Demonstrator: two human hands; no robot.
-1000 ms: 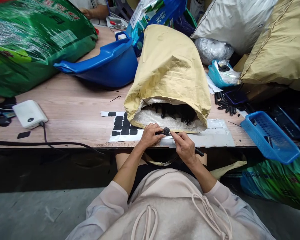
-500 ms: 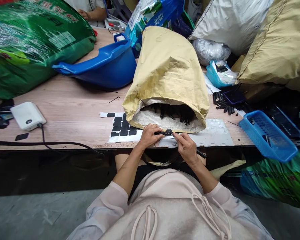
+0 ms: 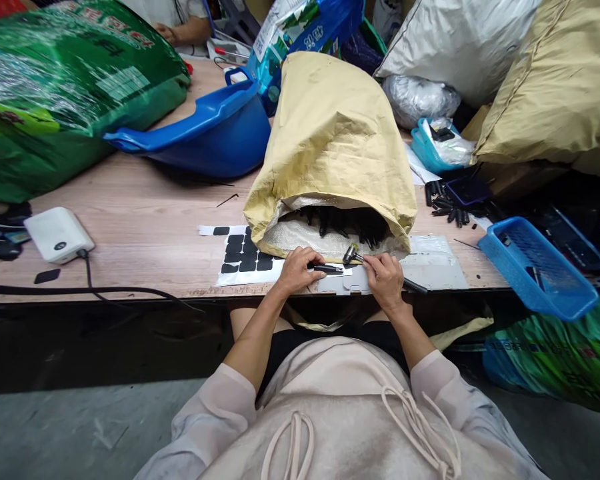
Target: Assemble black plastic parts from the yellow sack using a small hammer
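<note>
My left hand (image 3: 296,271) is closed on a thin black rod-like part (image 3: 329,269) at the table's front edge. My right hand (image 3: 386,280) grips a small hammer-like tool (image 3: 353,254) whose dark head points up toward the sack; its black handle sticks out to the right past my wrist. Both hands lie just in front of the mouth of a tan paper sack (image 3: 333,143) lying on its side with several black parts inside. A white sheet of black square pads (image 3: 243,255) lies left of my left hand.
A blue basin (image 3: 200,130), a large green bag (image 3: 55,87) and a white box with a cable (image 3: 57,233) are on the left. A blue mesh tray (image 3: 537,267) and loose black parts (image 3: 447,203) lie right. Another person's hand (image 3: 167,32) is at the far side.
My right hand has moved right and away from the left, lifting the tool's round head off the black part. The left hand stays put on the part.
</note>
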